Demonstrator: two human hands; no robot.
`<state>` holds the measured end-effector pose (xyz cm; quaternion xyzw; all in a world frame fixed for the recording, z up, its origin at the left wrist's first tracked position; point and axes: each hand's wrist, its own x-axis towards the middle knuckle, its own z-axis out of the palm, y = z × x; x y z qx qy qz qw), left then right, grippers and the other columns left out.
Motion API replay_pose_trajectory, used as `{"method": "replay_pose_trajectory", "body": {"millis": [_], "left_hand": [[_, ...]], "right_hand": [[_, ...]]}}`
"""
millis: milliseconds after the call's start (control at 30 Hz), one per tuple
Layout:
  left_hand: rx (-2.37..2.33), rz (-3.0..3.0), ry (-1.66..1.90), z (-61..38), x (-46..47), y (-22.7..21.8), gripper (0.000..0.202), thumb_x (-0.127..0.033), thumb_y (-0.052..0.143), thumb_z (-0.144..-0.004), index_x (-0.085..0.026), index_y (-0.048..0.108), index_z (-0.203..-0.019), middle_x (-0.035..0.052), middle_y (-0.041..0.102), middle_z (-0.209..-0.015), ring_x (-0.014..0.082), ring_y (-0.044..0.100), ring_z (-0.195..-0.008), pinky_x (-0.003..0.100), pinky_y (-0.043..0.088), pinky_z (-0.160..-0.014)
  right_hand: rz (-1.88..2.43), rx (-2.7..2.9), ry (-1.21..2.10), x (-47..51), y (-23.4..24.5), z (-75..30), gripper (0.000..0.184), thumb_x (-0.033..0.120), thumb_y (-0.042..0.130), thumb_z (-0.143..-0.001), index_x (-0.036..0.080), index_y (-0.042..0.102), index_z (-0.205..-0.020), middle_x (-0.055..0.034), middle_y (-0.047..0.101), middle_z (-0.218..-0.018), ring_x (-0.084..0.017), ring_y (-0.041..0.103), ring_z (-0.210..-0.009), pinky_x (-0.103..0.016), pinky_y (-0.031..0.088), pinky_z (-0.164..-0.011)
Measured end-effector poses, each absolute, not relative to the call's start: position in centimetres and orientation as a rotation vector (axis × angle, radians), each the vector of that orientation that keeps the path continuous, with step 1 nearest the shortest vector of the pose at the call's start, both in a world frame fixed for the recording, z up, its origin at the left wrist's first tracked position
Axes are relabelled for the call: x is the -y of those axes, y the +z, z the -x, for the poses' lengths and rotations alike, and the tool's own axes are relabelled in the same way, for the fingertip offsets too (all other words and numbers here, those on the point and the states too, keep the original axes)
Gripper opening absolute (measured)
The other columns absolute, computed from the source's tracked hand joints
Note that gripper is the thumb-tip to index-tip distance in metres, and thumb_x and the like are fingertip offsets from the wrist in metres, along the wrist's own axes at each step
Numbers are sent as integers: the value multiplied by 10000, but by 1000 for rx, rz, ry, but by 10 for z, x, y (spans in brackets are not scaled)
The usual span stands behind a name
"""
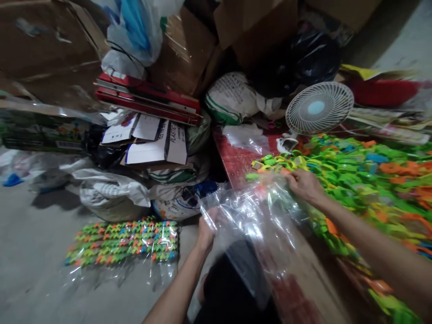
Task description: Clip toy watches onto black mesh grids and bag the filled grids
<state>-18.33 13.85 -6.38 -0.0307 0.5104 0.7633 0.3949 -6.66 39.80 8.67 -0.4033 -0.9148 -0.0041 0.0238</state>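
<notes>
A clear plastic bag (249,220) stretches between my hands above my lap and the table edge. My left hand (206,229) is closed on the bag's left side. My right hand (305,185) is at the bag's far right corner, beside small bright plastic pieces; its fingers are bent, and what they hold is partly hidden and blurred. A few green, yellow and orange pieces (268,163) lie just past the bag. To the right spreads a large heap of similar ring-like plastic pieces (357,175), possibly toy watches.
On the floor at left lie clear bags packed with rows of coloured pieces (123,240). A white fan (319,108) stands behind the heap on the red table (232,155). Sacks (111,193), flattened white boxes (157,144) and cardboard cartons (43,54) crowd the left and back.
</notes>
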Motion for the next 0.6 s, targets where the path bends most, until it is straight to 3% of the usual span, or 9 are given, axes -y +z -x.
{"method": "replay_pose_trajectory", "body": {"millis": [100, 200, 367, 467, 600], "left_hand": [[-1224, 105, 1986, 183, -140, -61, 421, -459, 829, -615, -92, 700, -775, 45, 684, -646, 129, 584, -569, 223, 439, -562], [-1115, 128, 2001, 181, -139, -54, 429, -416, 849, -591, -117, 692, -856, 48, 713, -756, 154, 640, -660, 242, 484, -647], [-939, 195, 1950, 177, -135, -44, 338, -377, 692, -753, -136, 644, -985, 108, 731, -895, 228, 708, -780, 331, 543, -724], [-878, 253, 1922, 175, -135, -41, 286, -324, 633, -799, -147, 604, -1022, 111, 727, -912, 228, 715, -779, 331, 550, -713], [-835, 297, 1906, 171, -133, -37, 313, -387, 582, -848, -158, 559, -1060, 98, 715, -925, 182, 693, -674, 270, 520, -585]], "right_hand": [[1273, 2839, -82, -398, 88, 60, 282, 245, 443, -874, 130, 695, -818, -156, 695, -895, -244, 612, -786, -301, 402, -673], [1340, 2832, -133, -399, 92, 56, 264, 230, 443, -887, 129, 684, -852, -144, 682, -828, -233, 598, -719, -297, 370, -624], [1371, 2814, -179, -403, 102, 51, 276, 211, 426, -911, 130, 675, -823, -163, 672, -812, -229, 574, -710, -316, 359, -638], [1429, 2766, -221, -404, 106, 48, 279, 199, 427, -904, 123, 679, -814, -186, 669, -826, -238, 576, -712, -326, 351, -619], [1524, 2733, -240, -403, 112, 44, 277, 188, 434, -875, 110, 683, -782, -204, 669, -805, -252, 593, -696, -329, 334, -584]]}}
